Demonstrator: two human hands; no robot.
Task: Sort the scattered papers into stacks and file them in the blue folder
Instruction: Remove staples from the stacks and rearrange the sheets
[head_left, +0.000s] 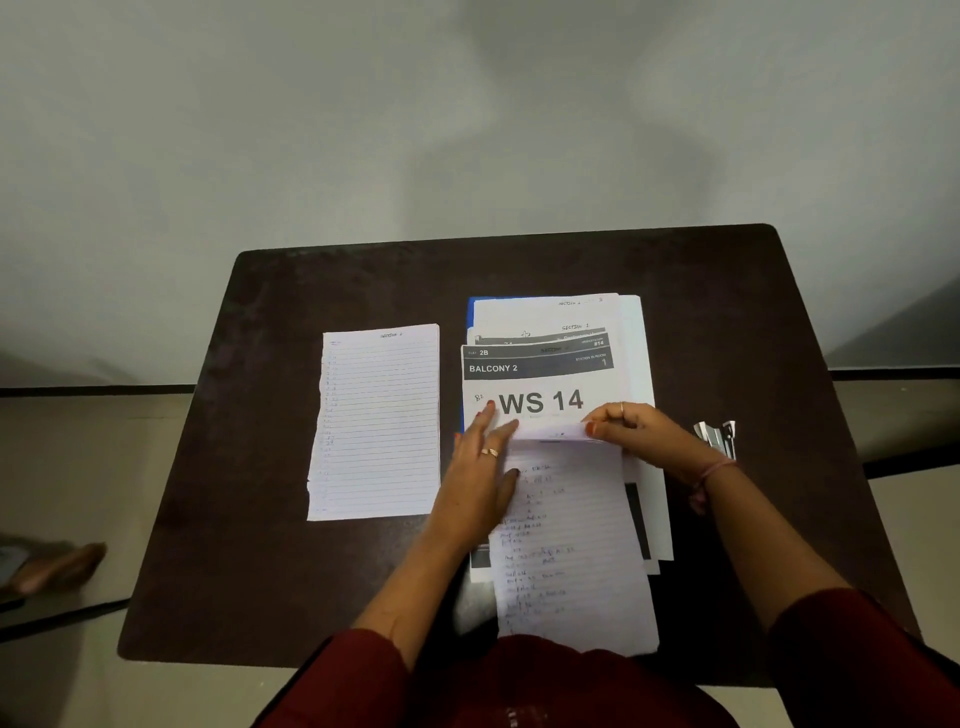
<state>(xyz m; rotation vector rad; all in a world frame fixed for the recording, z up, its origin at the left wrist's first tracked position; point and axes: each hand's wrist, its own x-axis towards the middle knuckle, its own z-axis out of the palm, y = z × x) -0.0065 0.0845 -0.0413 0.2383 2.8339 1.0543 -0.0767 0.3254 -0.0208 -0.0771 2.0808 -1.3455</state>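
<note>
A stack of papers lies on the blue folder (470, 317), of which only a strip shows at the stack's upper left. The top printed sheet (540, 384) reads "WS 14" and "BALCONY 2". A lined handwritten sheet (571, 545) lies over the stack's near half and hangs past the table's front edge. My right hand (639, 431) pinches that sheet's curled top edge. My left hand (483, 467) rests flat, fingers straight, on the printed sheet and the left side of the lined sheet. A separate lined sheet (376, 421) lies alone to the left.
The dark brown table (260, 571) stands against a pale wall. A small metal clip or stapler-like object (717, 434) lies right of the stack. Someone's foot (57, 566) shows on the floor at the far left.
</note>
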